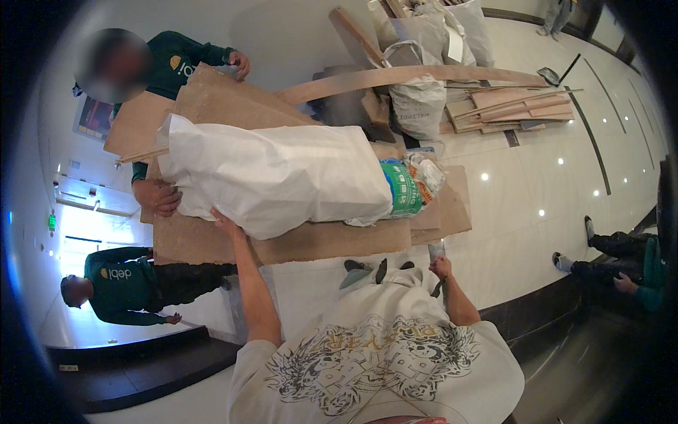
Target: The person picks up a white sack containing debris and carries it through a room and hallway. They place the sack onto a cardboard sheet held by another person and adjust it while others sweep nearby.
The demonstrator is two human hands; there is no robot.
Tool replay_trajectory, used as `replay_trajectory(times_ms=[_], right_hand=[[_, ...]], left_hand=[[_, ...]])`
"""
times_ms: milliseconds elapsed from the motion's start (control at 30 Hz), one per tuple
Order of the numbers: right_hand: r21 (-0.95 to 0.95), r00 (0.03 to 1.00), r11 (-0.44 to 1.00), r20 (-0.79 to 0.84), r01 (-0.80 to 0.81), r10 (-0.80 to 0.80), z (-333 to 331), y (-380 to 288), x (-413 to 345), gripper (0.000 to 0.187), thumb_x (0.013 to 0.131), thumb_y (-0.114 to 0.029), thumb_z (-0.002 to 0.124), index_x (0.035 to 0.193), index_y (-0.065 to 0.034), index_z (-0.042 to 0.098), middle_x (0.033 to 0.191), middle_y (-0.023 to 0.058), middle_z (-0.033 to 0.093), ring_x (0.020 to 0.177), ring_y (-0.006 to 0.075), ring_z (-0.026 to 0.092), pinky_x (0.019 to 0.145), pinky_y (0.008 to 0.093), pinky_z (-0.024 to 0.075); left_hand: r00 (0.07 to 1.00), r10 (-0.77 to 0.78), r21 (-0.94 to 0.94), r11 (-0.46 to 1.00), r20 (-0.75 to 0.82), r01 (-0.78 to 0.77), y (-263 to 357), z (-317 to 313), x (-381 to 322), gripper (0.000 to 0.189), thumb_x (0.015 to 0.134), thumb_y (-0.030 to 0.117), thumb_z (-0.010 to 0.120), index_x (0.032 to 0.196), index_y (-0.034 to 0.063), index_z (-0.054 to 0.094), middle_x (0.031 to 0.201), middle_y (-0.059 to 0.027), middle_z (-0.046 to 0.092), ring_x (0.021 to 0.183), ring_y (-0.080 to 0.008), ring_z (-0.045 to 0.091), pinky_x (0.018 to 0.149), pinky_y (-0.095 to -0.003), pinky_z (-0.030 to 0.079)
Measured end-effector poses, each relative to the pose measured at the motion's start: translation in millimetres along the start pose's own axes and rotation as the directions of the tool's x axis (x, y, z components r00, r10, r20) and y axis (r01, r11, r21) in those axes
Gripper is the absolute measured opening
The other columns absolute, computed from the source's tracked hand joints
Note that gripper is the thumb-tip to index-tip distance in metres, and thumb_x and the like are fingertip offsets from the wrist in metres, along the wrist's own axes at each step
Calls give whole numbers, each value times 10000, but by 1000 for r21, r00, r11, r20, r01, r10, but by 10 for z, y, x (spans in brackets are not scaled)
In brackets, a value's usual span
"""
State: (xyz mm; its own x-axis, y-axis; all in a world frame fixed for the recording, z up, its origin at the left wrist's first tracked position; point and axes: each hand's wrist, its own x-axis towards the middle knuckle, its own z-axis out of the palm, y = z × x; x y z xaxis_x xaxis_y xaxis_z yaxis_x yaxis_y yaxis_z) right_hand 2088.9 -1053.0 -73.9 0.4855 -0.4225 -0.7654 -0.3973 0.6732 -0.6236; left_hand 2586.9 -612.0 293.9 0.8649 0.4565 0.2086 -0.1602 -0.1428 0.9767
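A long, filled white woven sack (286, 175) lies across brown fibreboard sheets (328, 238). At its right end a green and blue printed plastic bag (403, 188) sticks out, beside crumpled wrapping. My left hand (228, 221) is at the sack's lower left edge; whether its fingers grip the sack cannot be told. Low on the right, my right hand (440, 266) is closed around the end of a narrow flat strip (436, 248), which passes beside the boards. A co-worker's hand (158, 197) touches the left end of the sack and boards.
Behind the boards stand filled white sacks (424, 106), a curved wooden strip (402, 77) and a pile of wood offcuts (519, 108). One co-worker (175, 58) is at the upper left, another (127, 286) at the lower left. More people are at the right. A dark step (148, 371) lies lower left.
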Motion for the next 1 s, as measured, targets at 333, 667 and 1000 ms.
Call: replay_trajectory(times_ms=[333, 667, 1000], right_hand=[[-47, 996, 999, -88, -19, 15, 118, -198, -150, 251, 877, -68, 511, 1110, 9, 561, 765, 127, 609, 599, 228, 622, 513, 332, 543], [-20, 999, 1000, -35, -3, 3, 286, -381, -96, 275, 909, -77, 498, 1178, -24, 518, 741, 99, 586, 552, 204, 596, 450, 296, 468], [-125, 994, 991, -96, 41, -53, 61, -122, -188, 220, 909, -104, 527, 1083, 24, 568, 796, 154, 641, 606, 243, 652, 507, 327, 537]], left_hand=[[997, -56, 56, 997, 50, 53, 166, -1, -118, 773, 1003, 566, 357, 960, -160, 619, 907, -168, 687, 819, -251, 624, 756, -383, 486], [996, 43, -18, 999, -74, -44, -20, 32, -67, 765, 997, 556, 382, 1014, -178, 596, 950, -205, 673, 822, -266, 621, 762, -371, 485], [996, -84, 42, 996, -5, 84, 43, 64, -104, 762, 1005, 545, 364, 1066, -179, 595, 1011, -221, 683, 874, -303, 643, 790, -390, 494]])
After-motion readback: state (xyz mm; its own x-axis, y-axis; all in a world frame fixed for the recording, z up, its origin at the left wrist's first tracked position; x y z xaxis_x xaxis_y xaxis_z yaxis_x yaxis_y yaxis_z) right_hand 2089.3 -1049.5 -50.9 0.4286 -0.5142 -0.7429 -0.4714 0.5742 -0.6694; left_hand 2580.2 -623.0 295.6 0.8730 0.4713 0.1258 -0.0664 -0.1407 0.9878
